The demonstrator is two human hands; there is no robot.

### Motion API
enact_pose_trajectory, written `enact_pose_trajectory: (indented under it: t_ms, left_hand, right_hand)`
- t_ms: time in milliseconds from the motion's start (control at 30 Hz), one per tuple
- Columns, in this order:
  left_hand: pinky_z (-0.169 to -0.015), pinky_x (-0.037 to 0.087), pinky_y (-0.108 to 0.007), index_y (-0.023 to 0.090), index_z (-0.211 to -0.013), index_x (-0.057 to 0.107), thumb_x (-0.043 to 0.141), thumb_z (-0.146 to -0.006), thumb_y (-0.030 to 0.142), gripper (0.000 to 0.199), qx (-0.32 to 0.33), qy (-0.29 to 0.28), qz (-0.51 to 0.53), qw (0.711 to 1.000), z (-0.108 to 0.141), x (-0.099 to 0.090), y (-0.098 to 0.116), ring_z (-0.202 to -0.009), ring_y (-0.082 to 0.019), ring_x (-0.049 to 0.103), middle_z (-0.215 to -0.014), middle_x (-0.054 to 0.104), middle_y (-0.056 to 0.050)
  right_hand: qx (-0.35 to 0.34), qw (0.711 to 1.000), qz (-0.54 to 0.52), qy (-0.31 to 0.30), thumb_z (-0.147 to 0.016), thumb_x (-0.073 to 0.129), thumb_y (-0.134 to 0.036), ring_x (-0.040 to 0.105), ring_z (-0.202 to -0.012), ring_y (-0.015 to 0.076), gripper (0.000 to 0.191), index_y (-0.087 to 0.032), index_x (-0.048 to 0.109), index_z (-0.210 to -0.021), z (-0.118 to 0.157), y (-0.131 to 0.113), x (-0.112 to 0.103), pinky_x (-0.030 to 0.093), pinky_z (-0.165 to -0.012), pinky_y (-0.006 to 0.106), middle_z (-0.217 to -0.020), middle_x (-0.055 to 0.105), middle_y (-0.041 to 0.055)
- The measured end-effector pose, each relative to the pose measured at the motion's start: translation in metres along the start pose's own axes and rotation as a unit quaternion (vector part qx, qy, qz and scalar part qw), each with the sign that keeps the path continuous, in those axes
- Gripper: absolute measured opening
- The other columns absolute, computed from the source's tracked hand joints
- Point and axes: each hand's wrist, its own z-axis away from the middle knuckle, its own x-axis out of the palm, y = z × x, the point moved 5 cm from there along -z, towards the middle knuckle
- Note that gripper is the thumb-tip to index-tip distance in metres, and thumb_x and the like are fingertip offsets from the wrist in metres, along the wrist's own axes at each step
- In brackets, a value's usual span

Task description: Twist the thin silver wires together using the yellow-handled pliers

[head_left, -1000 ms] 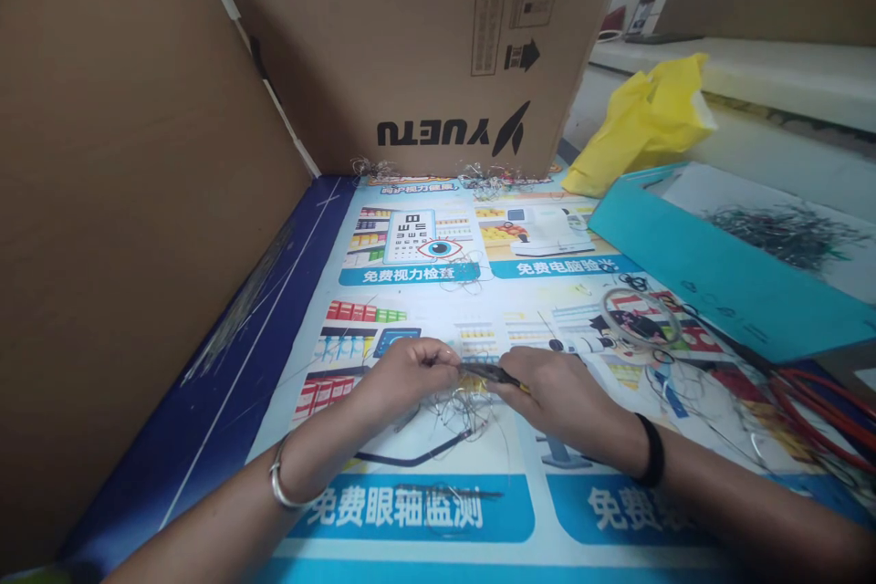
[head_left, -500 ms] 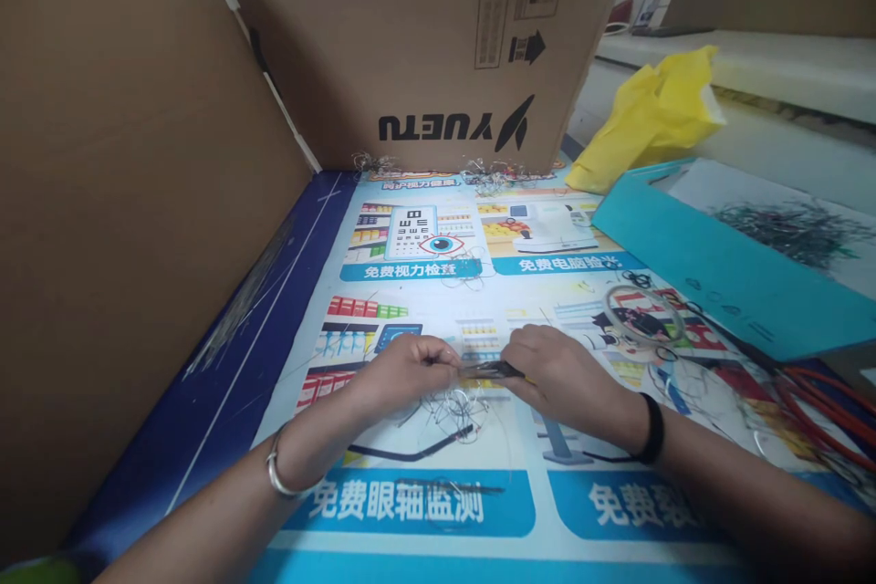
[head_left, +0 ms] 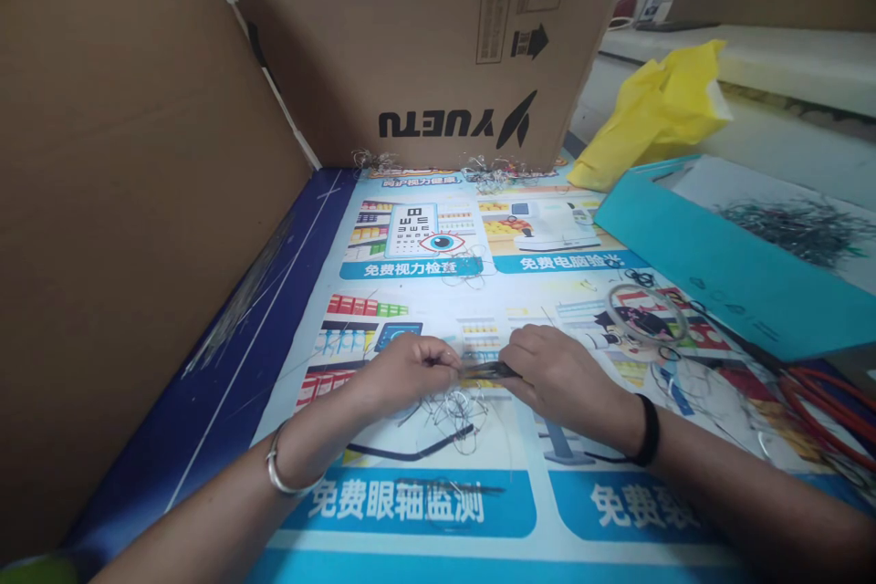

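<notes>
Near the middle of the printed mat, my right hand is closed around a small dark tool, perhaps pliers or tweezers, whose tip points left. Facing it, my left hand is pinched at the tool's tip; whatever thin piece it holds is too small to name. Just below the fingers lies a tangle of fine wire. Several thin dark strips rest lower down on the mat.
Cardboard panels stand at the back and left. At the right are a blue box with many wire pieces, a yellow bag, a clear ring and red-handled scissors. Thin wires lie at the left.
Both hands stay almost where they were. The tool in my right hand has turned slightly, and the view has shifted a little.
</notes>
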Motion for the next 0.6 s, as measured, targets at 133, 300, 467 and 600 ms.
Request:
enact_pose_trajectory:
  t_ms: [133,300,467,600]
  left_hand:
    - [-0.049,0.028,-0.019,0.014,-0.069,0.063,0.056,-0.067,0.021,0.011,0.006,-0.002,-0.010,1.000,0.000,-0.001,0.000,-0.050,-0.006,0.036,-0.057,0.049,0.004]
    - [-0.049,0.028,-0.019,0.013,-0.072,0.063,0.054,-0.069,0.021,0.012,0.023,-0.021,-0.012,0.999,0.000,-0.002,-0.002,-0.051,-0.006,0.036,-0.058,0.049,0.004]
    - [-0.052,0.031,-0.019,0.014,-0.074,0.064,0.053,-0.070,0.022,0.014,0.038,-0.043,-0.030,0.998,0.000,0.000,-0.001,-0.055,-0.007,0.039,-0.063,0.054,0.003]
    - [-0.051,0.029,-0.020,0.015,-0.075,0.064,0.053,-0.071,0.023,0.014,0.038,-0.054,-0.041,0.997,-0.001,0.001,-0.003,-0.053,-0.007,0.037,-0.060,0.050,0.004]
  right_hand:
    - [-0.003,1.000,0.014,0.009,-0.081,0.055,-0.027,0.045,-0.070,0.0173,0.014,-0.017,0.056,-0.071,0.002,0.000,-0.006,0.031,-0.064,0.029,-0.072,0.055,0.0044]
    - [-0.028,0.998,-0.028,0.041,-0.082,0.049,-0.023,0.045,-0.071,0.0177,0.015,-0.018,0.057,-0.072,0.006,0.005,-0.019,0.031,-0.066,0.030,-0.071,0.054,0.0046]
    - [0.013,0.999,-0.002,0.038,-0.082,0.051,-0.026,0.046,-0.072,0.0179,0.014,-0.017,0.056,-0.073,0.003,0.013,-0.016,0.030,-0.064,0.029,-0.073,0.054,0.0050]
    - [-0.029,0.999,0.015,0.013,-0.077,0.056,-0.024,0.044,-0.071,0.0171,0.010,-0.019,0.054,-0.070,0.000,0.003,-0.008,0.028,-0.064,0.029,-0.071,0.053,0.0031]
